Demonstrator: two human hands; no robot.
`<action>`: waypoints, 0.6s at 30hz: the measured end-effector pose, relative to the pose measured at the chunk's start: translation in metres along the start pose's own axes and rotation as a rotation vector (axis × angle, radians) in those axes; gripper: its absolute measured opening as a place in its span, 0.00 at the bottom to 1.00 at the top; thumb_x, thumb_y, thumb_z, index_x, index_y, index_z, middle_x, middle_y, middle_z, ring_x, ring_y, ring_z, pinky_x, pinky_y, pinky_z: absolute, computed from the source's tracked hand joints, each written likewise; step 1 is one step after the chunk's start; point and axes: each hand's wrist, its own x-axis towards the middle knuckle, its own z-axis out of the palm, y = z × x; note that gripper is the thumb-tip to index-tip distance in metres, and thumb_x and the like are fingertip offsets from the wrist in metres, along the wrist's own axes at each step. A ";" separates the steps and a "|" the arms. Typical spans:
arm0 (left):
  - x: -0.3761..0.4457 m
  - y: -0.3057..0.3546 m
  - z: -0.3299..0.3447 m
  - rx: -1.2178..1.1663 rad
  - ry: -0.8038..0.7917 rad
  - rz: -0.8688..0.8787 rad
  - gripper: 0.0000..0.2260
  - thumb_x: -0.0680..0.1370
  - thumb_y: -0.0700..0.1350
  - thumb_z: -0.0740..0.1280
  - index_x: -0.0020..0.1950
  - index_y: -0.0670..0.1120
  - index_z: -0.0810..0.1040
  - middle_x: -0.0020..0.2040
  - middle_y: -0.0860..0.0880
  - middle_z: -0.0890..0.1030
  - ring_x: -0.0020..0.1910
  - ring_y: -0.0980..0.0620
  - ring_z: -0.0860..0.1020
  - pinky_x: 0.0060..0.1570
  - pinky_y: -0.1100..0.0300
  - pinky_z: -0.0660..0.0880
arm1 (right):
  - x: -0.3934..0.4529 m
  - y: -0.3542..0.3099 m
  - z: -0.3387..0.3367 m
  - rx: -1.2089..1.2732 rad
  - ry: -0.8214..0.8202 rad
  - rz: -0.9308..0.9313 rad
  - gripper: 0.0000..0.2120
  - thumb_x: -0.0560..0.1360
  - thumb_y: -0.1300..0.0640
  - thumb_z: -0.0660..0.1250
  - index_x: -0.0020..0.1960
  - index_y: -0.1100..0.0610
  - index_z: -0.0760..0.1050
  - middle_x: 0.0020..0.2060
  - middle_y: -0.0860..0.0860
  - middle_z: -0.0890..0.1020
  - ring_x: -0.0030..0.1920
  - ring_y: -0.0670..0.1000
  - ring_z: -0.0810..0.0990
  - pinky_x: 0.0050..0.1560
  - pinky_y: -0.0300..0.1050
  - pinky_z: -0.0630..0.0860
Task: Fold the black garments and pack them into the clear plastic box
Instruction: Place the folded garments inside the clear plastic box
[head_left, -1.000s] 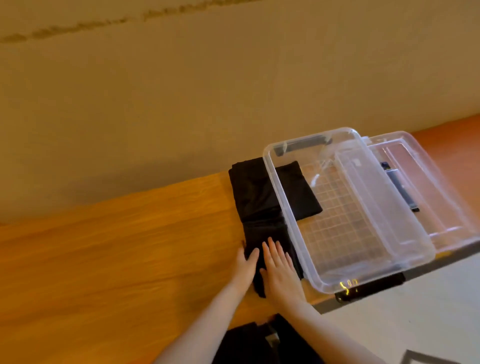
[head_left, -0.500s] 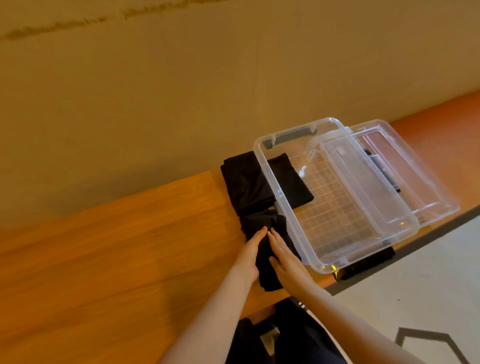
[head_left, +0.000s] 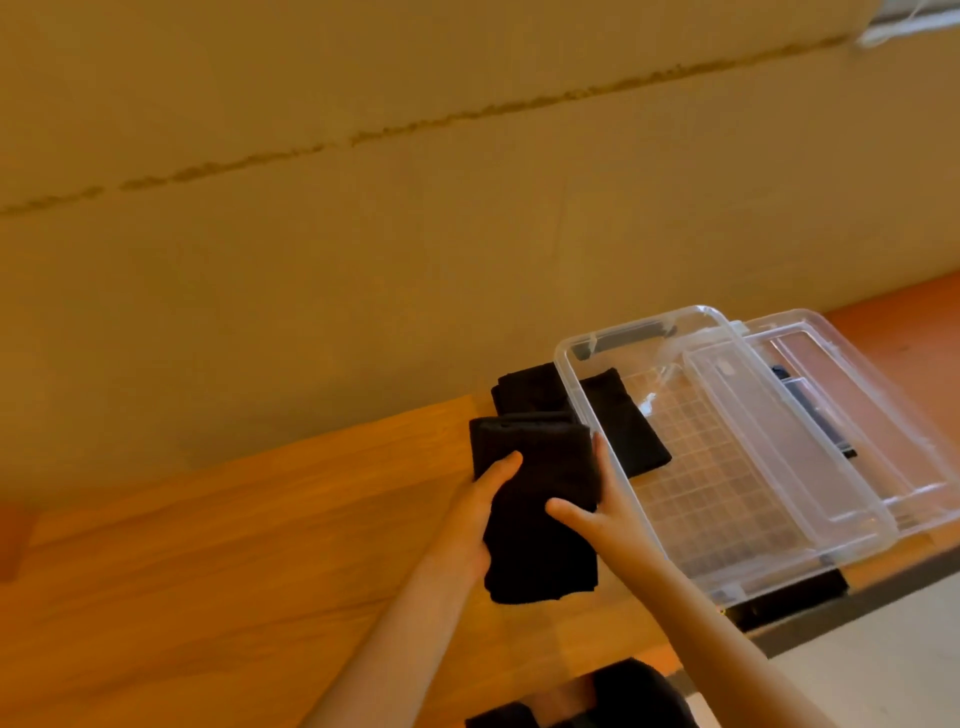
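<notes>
Folded garment (head_left: 540, 493): you hold it above the wooden table (head_left: 234, 545), just left of the clear plastic box (head_left: 769, 558).
Left hand (head_left: 475, 512): thumb on top, gripping its left edge.
Right hand (head_left: 597, 506): thumb on top, gripping its right edge.
Second garment (head_left: 524, 389): partly under the box.

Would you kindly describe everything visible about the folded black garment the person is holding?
The folded black garment is a soft, matte, dark fabric folded into a thick, roughly rectangular bundle with layered edges showing at its far end. The left hand grips its left side with the thumb on top; the right hand grips its right side. It sits over the wooden table, just left of the clear plastic box; whether it is lifted or resting cannot be told.
</notes>
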 end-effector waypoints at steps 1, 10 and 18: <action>-0.001 0.008 0.005 -0.018 -0.019 0.007 0.16 0.69 0.50 0.71 0.54 0.46 0.80 0.45 0.42 0.84 0.49 0.40 0.81 0.47 0.48 0.78 | 0.005 -0.002 -0.007 0.082 -0.033 0.038 0.47 0.58 0.44 0.78 0.71 0.46 0.58 0.60 0.51 0.74 0.58 0.46 0.78 0.51 0.44 0.78; 0.027 0.030 0.076 -0.119 -0.028 -0.009 0.24 0.64 0.52 0.72 0.59 0.47 0.77 0.53 0.39 0.81 0.53 0.39 0.79 0.50 0.45 0.77 | 0.045 -0.017 -0.082 0.209 -0.108 0.188 0.47 0.44 0.38 0.81 0.59 0.52 0.72 0.50 0.53 0.82 0.49 0.51 0.83 0.42 0.40 0.79; 0.105 0.010 0.168 -0.085 0.123 -0.052 0.20 0.71 0.55 0.71 0.59 0.47 0.78 0.50 0.42 0.83 0.50 0.43 0.80 0.50 0.49 0.77 | 0.087 -0.005 -0.179 0.137 0.022 0.231 0.24 0.66 0.52 0.73 0.60 0.49 0.69 0.51 0.49 0.78 0.48 0.48 0.80 0.37 0.36 0.78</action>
